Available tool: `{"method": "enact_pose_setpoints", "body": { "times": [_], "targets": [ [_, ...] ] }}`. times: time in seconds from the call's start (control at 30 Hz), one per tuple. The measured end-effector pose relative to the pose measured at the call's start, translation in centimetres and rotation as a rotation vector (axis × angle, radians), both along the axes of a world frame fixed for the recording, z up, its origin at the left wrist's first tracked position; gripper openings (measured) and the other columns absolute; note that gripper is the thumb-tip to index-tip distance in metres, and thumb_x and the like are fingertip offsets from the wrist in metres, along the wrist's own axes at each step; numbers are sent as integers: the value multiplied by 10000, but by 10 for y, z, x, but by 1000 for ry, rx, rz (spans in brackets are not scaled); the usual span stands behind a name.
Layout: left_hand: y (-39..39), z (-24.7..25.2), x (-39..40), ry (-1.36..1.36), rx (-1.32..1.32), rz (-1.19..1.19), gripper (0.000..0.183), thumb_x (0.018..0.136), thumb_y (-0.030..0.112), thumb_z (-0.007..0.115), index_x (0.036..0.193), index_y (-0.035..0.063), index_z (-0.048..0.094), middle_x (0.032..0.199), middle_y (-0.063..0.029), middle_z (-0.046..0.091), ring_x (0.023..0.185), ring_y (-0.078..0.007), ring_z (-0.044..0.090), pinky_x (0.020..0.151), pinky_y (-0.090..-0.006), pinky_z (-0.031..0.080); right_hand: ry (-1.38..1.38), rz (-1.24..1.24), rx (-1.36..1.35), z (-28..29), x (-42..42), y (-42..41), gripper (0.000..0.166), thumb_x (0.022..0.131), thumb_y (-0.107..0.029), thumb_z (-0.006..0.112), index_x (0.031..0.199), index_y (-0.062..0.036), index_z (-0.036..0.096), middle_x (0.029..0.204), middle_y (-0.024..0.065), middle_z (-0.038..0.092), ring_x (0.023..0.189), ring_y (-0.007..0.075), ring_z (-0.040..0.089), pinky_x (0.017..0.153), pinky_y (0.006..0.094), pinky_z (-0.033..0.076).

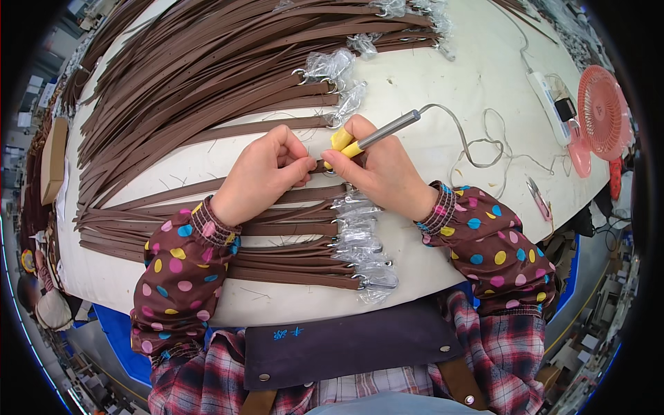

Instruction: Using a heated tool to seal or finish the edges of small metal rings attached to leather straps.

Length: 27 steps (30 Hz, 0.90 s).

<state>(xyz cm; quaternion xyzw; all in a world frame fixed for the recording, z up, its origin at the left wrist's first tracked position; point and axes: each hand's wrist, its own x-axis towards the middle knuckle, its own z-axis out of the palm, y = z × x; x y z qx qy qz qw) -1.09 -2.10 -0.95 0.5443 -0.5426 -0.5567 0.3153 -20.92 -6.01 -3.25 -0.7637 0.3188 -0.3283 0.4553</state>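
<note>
My right hand [381,166] grips a corded, pen-shaped electric tool [389,129] with a grey barrel; yellow wrapping covers its lower part and a finger. My left hand [267,174] pinches at the end of a brown strap, close to the tool's tip; the fingers hide most of this strap end, and a thin thread shows above them. Below the hands lie several brown straps [290,229] with metal hardware in clear plastic wrap [358,223]. Above them, another brown strap [270,124] ends at a metal ring near my right hand.
A large pile of brown straps [207,67] covers the upper left of the white table [436,270]. On the right are a pink fan [602,111], a white power strip [550,109], a loose cord [461,132] and small thread snips [538,199]. A cardboard box [53,161] stands far left.
</note>
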Motion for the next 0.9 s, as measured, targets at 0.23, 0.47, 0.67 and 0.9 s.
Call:
{"method": "enact_pose_setpoints", "body": {
  "times": [0.23, 0.47, 0.67, 0.9],
  "targets": [
    [6, 15, -4, -461, -313, -123, 180, 830, 77, 658, 869, -8, 505, 763, -74, 593, 687, -150, 611, 608, -268, 496, -54, -50, 66, 5, 0, 1, 205, 897, -127, 629, 887, -20, 454, 733, 16, 543, 626, 40, 480, 529, 209, 401],
    [2, 6, -5, -478, -360, -88, 129, 808, 71, 653, 826, -17, 560, 724, -95, 612, 636, -197, 603, 598, -295, 491, -74, -68, 0, 3, 2, -1, 275, 877, -179, 647, 877, -13, 427, 696, 114, 585, 571, 188, 589, 515, 290, 446],
    [0, 7, -5, -362, -220, -48, 126, 853, 93, 619, 855, -21, 567, 723, -88, 626, 619, -159, 596, 584, -281, 482, -74, -59, 5, 0, 2, -2, 286, 877, -188, 649, 884, -11, 424, 720, 127, 591, 588, 213, 600, 530, 302, 458],
    [0, 3, -4, -325, -195, -44, 137, 881, 113, 601, 879, -16, 555, 715, -75, 621, 599, -141, 578, 560, -270, 464, -48, -56, 6, 1, 2, -2, 290, 878, -197, 647, 888, -13, 423, 729, 135, 595, 604, 238, 614, 537, 312, 464]
  ]
}}
